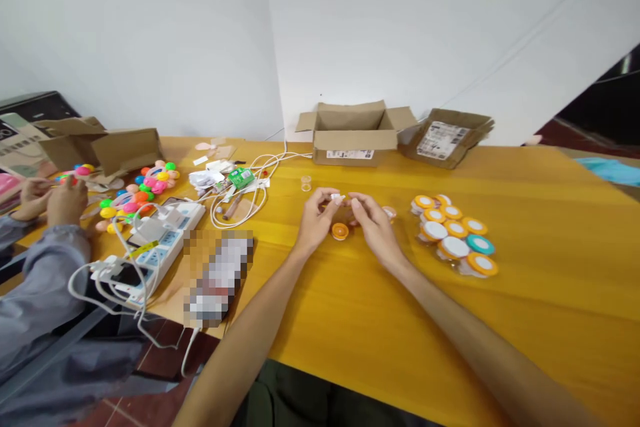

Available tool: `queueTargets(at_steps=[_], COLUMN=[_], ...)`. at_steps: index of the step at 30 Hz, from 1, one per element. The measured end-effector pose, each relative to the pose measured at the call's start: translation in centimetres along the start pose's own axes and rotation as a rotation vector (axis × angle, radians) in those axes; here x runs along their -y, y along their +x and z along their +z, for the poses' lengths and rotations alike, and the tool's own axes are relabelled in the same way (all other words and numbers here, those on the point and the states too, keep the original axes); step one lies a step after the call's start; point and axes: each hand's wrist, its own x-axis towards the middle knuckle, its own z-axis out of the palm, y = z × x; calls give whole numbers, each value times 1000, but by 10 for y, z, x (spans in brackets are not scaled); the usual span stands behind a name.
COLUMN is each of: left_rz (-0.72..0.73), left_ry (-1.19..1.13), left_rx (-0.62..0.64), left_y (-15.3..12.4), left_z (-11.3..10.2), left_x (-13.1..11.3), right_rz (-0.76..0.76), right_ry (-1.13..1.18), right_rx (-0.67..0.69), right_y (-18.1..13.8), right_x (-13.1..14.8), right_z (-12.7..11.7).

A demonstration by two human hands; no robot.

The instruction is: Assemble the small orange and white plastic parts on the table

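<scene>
My left hand [316, 219] and my right hand [373, 221] meet over the middle of the yellow table [550, 213]. Both pinch a small white piece [337, 198] between their fingertips. A small orange cap [340, 231] lies on the table just below the hands. Another small orange-rimmed piece [389, 213] peeks out behind my right hand. To the right sits a cluster of several round lids [454, 235] with orange rims and white centres, one of them teal.
An open cardboard box [354, 133] and a flattened one [445, 137] stand at the back. A tiny clear cup [306, 183] sits behind my hands. On the left are a power strip [165, 237], white cables [250, 197], colourful plastic balls [145, 190] and another person's hands [55, 203].
</scene>
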Motion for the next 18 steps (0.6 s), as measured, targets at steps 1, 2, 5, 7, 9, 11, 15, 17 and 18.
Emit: queueTargets(at_steps=[1, 2, 5, 7, 9, 11, 15, 17, 18], left_rz=[-1, 0, 8, 13, 5, -22, -91, -125, -144], left_ry=[-9, -14, -15, -20, -26, -33, -49, -66, -77], left_rx=[18, 31, 48, 25, -1, -11, 11, 17, 19], left_y=[1, 1, 2, 2, 2, 2, 2, 1, 1], left_z=[-1, -2, -5, -7, -8, -9, -9, -10, -10], left_x=[-1, -2, -2, -2, -2, -2, -6, -8, -9], right_rz=[7, 8, -28, -41, -36, -35, -51, -46, -41], right_ry=[0, -6, -43, -57, -61, -62, -62, -57, -53], right_rx=[13, 27, 69, 96, 126, 153, 155, 145, 145], right_y=[4, 8, 18, 22, 24, 24, 23, 22, 21], right_x=[1, 1, 4, 5, 4, 2, -3, -4, -4], right_z=[2, 3, 9, 12, 13, 13, 12, 13, 13])
